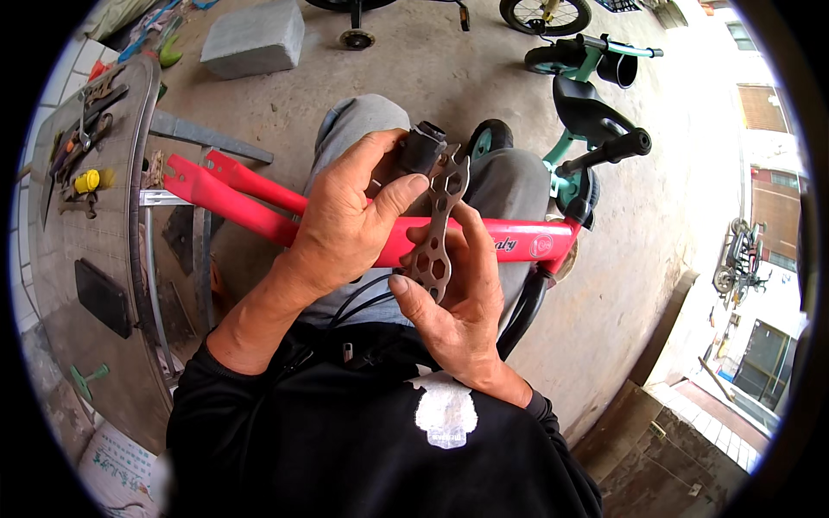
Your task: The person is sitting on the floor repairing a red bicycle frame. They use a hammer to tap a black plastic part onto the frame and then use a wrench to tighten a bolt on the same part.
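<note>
My left hand (345, 203) is closed on a short black cylindrical part (420, 154), gripped between thumb and fingers. A flat metal multi-hole wrench (437, 217) stands nearly upright against that part, its upper end touching or very close to it. My right hand (458, 302) pinches the wrench's lower end between thumb and fingers. Beneath both hands a red children's bike frame (268, 222) lies across my lap, its forked end to the left. Black cables (367, 298) hang below my left hand. The black part's inside is hidden.
At the left stands a table (104, 233) bearing several hand tools, a yellow cylindrical object (87, 181), a black flat case (102, 298) and a green T-shaped piece (88, 380). A grey block (255, 41) sits on the floor ahead. A teal children's bike (566, 145) stands close on the right.
</note>
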{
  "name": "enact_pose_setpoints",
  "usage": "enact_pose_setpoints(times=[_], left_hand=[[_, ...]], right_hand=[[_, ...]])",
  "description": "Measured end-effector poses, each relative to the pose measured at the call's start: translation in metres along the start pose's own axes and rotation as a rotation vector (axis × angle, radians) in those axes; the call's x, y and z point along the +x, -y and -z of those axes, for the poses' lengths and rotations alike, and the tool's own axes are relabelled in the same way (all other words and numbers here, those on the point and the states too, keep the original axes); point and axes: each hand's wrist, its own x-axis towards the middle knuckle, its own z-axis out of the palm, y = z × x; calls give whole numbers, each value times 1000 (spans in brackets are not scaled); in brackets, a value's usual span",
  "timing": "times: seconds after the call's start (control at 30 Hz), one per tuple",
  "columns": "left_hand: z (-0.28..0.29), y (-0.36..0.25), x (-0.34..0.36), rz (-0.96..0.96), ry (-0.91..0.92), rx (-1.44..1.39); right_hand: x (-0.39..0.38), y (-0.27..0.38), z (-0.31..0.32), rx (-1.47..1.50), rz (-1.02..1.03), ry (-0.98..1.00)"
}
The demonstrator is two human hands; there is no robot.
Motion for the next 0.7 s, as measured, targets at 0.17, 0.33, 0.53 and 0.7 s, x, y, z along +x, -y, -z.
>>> enact_pose_setpoints(times=[0.17, 0.33, 0.53, 0.7], left_hand=[[1, -5, 1, 39, 19, -75], [1, -5, 0, 34, 31, -67], [1, -8, -2, 11, 86, -13], [1, -3, -3, -82, 116, 70]], right_hand=[[-4, 5, 2, -120, 250, 52], [4, 15, 20, -371, 394, 68], [12, 34, 37, -274, 400, -85], [34, 46, 51, -223, 386, -203]])
